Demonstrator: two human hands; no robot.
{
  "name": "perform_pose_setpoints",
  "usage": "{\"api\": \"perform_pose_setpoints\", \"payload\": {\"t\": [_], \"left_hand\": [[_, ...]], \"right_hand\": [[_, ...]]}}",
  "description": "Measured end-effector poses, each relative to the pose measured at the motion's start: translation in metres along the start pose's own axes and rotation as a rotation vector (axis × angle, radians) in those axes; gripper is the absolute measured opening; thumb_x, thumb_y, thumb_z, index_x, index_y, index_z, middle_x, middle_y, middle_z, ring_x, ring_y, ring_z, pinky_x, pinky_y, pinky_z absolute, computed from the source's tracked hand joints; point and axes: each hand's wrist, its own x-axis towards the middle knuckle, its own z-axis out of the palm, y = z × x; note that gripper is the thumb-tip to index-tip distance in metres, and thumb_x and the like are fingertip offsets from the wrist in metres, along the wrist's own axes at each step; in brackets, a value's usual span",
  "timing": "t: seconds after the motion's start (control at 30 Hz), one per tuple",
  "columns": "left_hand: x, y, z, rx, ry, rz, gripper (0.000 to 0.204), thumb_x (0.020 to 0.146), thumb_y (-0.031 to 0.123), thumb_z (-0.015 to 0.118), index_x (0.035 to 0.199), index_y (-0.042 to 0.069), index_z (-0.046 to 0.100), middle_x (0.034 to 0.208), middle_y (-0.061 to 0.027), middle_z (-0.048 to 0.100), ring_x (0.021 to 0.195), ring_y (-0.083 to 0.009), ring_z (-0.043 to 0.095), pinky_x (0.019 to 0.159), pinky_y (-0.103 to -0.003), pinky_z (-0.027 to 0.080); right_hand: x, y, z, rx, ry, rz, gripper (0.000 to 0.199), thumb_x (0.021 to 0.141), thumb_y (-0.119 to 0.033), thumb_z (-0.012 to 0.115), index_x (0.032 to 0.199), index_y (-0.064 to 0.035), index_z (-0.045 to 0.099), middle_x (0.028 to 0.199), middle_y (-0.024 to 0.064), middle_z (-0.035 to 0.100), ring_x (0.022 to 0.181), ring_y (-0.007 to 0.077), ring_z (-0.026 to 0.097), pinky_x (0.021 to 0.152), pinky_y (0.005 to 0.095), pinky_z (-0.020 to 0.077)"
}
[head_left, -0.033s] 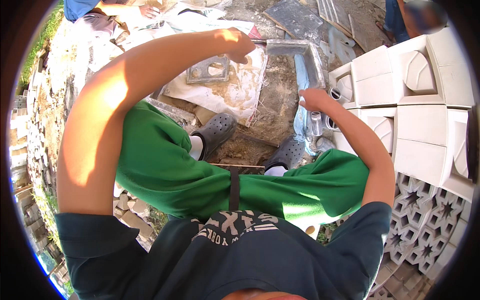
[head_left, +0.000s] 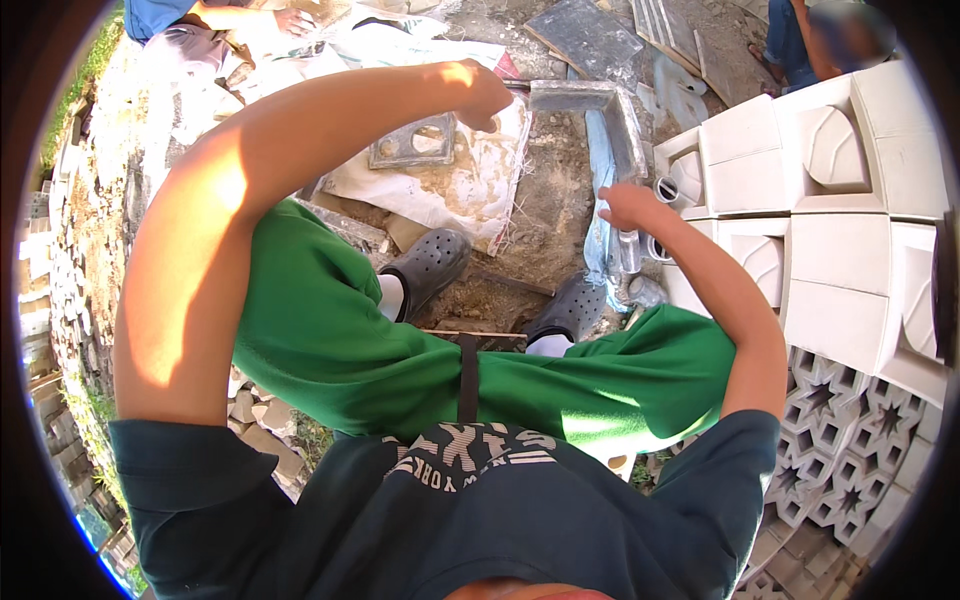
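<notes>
My left hand (head_left: 485, 98) is at the upper middle, its fingers curled downward. What they hold, if anything, is hidden behind the hand. Just right of it is the corner of a grey, cement-smeared rectangular frame (head_left: 568, 98). My right hand (head_left: 630, 207) is closed, fingertips by a strip of light blue plastic sheet (head_left: 600, 165) running along the ground; I cannot make out anything in its grip. Left of the frame, a grey plate with cut-out holes (head_left: 415, 141) lies on a dirty white sack (head_left: 440, 193), partly behind my left forearm.
Clear jars (head_left: 630, 250) and short pipe-like cylinders (head_left: 664, 190) stand right of my right hand. Pale moulded blocks (head_left: 840, 253) are stacked along the right, with star-patterned vent blocks (head_left: 820, 400) below. A dark board (head_left: 585, 40) lies ahead. Another person's hand (head_left: 295, 22) shows at upper left.
The view has shifted very slightly, and my right hand sits a touch lower. Both hands keep the same closed shape.
</notes>
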Motion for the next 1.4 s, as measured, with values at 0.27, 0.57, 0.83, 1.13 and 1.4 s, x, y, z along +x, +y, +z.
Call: {"api": "perform_pose_setpoints", "payload": {"t": [0.27,0.57,0.83,1.13,1.4], "left_hand": [[0.032,-0.032,0.011,0.001,0.053,0.059,0.037,0.088,0.036,0.062,0.108,0.005,0.064,0.099,-0.0134,0.069,0.1,-0.0317,0.066,0.088,-0.046,0.051],[0.044,-0.089,0.053,-0.043,-0.017,-0.06,0.036,0.088,0.035,0.063,0.108,0.005,0.064,0.097,-0.0133,0.069,0.098,-0.0307,0.066,0.082,-0.046,0.053],[0.033,-0.16,0.116,-0.014,-0.196,-0.172,0.036,0.09,0.03,0.061,0.115,0.006,0.058,0.095,-0.0145,0.067,0.097,-0.0315,0.065,0.084,-0.046,0.05],[0.031,-0.135,0.17,-0.194,-0.179,-0.186,0.035,0.092,0.031,0.059,0.117,0.007,0.059,0.102,-0.0125,0.068,0.102,-0.0311,0.064,0.086,-0.045,0.049],[0.018,-0.076,0.239,-0.53,0.022,-0.284,0.03,0.091,0.035,0.06,0.108,0.011,0.063,0.101,-0.0092,0.069,0.096,-0.0288,0.066,0.083,-0.043,0.051]], "right_hand": [[-0.033,-0.017,-0.019,0.044,0.038,0.024,0.034,0.093,-0.034,0.056,0.114,-0.0073,0.059,0.109,0.0153,0.066,0.104,0.0344,0.064,0.085,0.0481,0.0517],[0.066,-0.031,0.0,0.04,-0.135,-0.125,0.039,0.092,-0.037,0.055,0.12,-0.0099,0.059,0.113,0.015,0.065,0.106,0.0343,0.062,0.086,0.049,0.0512],[0.137,-0.007,-0.031,0.129,0.051,-0.257,0.03,0.091,-0.032,0.056,0.104,-0.0063,0.063,0.099,0.0162,0.068,0.096,0.0356,0.066,0.08,0.0499,0.0526],[0.155,0.022,0.028,0.063,-0.104,-0.188,0.033,0.09,-0.033,0.056,0.108,-0.0063,0.063,0.101,0.0159,0.067,0.101,0.0355,0.064,0.083,0.0494,0.0521],[0.176,-0.017,0.076,0.282,-0.007,0.051,0.029,0.088,-0.028,0.054,0.102,-0.0064,0.068,0.106,0.019,0.068,0.101,0.0381,0.065,0.085,0.0499,0.0522]]}}
